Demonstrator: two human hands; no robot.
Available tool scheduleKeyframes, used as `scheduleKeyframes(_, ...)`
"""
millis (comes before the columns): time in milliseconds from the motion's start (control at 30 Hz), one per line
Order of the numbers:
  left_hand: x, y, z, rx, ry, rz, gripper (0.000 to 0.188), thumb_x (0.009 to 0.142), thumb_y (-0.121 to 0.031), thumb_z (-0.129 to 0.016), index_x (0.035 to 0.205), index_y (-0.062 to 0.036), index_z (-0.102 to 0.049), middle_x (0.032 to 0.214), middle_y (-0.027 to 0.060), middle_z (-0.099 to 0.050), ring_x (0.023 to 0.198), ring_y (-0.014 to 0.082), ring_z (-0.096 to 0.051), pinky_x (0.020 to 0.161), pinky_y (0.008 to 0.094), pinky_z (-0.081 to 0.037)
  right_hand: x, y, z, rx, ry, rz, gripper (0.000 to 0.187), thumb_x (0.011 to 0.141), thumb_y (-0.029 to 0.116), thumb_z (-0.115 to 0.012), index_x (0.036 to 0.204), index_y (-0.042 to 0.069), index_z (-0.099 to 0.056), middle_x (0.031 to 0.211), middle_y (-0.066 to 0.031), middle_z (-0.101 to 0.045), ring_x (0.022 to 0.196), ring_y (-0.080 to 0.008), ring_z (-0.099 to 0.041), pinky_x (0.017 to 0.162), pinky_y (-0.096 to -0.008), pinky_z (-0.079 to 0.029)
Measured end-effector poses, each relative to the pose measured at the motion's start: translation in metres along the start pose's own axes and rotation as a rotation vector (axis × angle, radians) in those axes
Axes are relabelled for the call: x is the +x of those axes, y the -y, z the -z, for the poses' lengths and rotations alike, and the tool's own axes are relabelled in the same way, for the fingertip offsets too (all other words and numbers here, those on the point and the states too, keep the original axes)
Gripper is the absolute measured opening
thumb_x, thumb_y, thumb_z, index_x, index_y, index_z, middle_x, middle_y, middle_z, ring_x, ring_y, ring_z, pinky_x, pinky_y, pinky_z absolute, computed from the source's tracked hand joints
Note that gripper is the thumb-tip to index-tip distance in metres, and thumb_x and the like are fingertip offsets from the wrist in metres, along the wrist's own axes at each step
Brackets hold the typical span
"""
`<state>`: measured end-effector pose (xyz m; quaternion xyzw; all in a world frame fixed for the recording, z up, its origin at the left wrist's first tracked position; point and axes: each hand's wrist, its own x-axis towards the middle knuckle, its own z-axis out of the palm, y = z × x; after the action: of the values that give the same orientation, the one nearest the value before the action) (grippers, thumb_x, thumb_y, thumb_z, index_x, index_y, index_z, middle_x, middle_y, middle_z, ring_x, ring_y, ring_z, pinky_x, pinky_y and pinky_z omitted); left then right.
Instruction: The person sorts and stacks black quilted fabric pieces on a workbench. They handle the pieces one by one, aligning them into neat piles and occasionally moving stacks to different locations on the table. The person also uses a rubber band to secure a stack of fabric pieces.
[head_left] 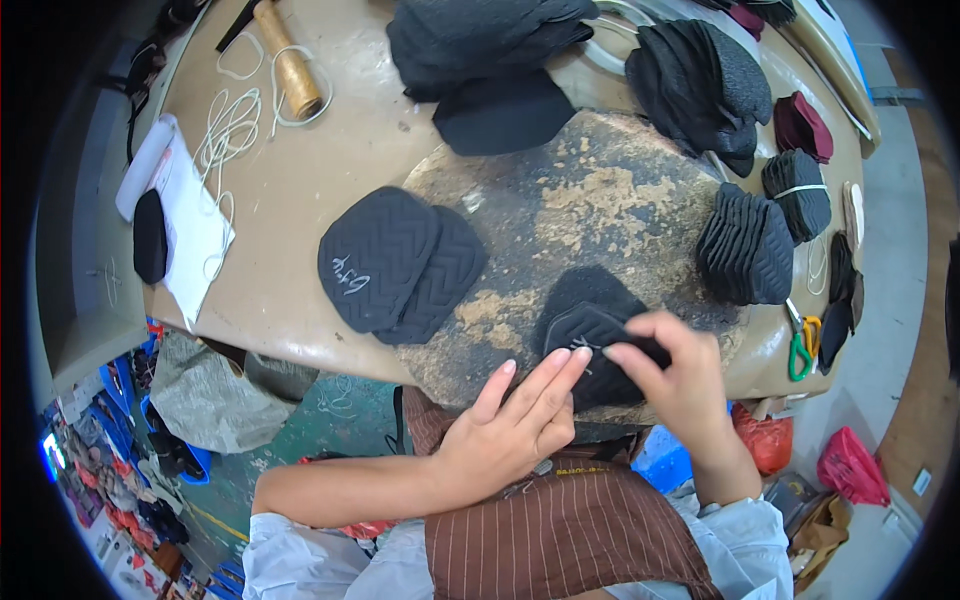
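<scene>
Near the front edge of a worn round board (pixel 610 200), a small black quilted fabric piece (pixel 585 325) lies over a larger black piece (pixel 590 285). Flat and stretched out, the fingers of my left hand (pixel 525 405) rest at its near left edge, holding nothing. My right hand (pixel 680 375) is closed at the piece's right side, thumb and forefinger curled together; what they grip, if anything, is hidden. A pale mark shows on the fabric between my hands. Left of them, two stacks of black zigzag-quilted pieces (pixel 380 260) overlap, the upper one with white handwriting.
Stacks of black quilted pieces (pixel 745 245) stand at the right, near green-handled scissors (pixel 800 355). Black fabric piles (pixel 490 40) lie at the back. At the left are a wooden mallet (pixel 290 65), loose white cord (pixel 225 130) and white paper (pixel 190 245).
</scene>
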<state>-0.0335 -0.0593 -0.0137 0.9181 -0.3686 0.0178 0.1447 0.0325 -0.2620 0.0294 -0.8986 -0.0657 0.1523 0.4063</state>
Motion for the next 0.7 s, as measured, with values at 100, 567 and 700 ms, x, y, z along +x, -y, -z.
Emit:
scheduleKeyframes(100,0.001,-0.008,0.006,-0.073,0.063,0.072,0.041,0.075,-0.049,-0.062,0.090,-0.0135,-0.048,0.145,0.0127,-0.041,0.132,0.0217,-0.039,0.107,0.0446,-0.019,-0.022,0.003,0.003,-0.125,-0.088,0.259,0.017,0.077,0.005,-0.074,0.090,0.001,-0.064,0.074,-0.0127,-0.064,0.063,-0.0238,-0.065,0.052,-0.0310,-0.050)
scheduleKeyframes(567,0.031,0.011,0.018,-0.741,-0.315,0.353,0.053,0.070,-0.013,-0.080,0.117,-0.0067,-0.056,0.127,0.0144,-0.056,0.095,0.0262,-0.059,0.084,0.0369,-0.043,-0.034,-0.034,-0.001,0.054,-0.360,0.508,0.027,0.069,0.004,-0.081,0.082,0.008,-0.057,0.077,-0.0083,-0.065,0.063,-0.0236,-0.062,0.056,-0.0312,-0.049)
scheduleKeyframes(700,0.019,0.006,0.024,-1.162,-0.354,0.528,0.055,0.075,-0.003,-0.076,0.123,-0.0035,-0.049,0.117,0.0129,-0.059,0.091,0.0194,-0.062,0.082,0.0309,-0.048,-0.045,-0.037,0.006,0.247,-0.273,0.368,0.034,0.068,0.008,-0.083,0.090,0.005,-0.058,0.076,-0.0088,-0.066,0.068,-0.0197,-0.066,0.057,-0.0290,-0.051)
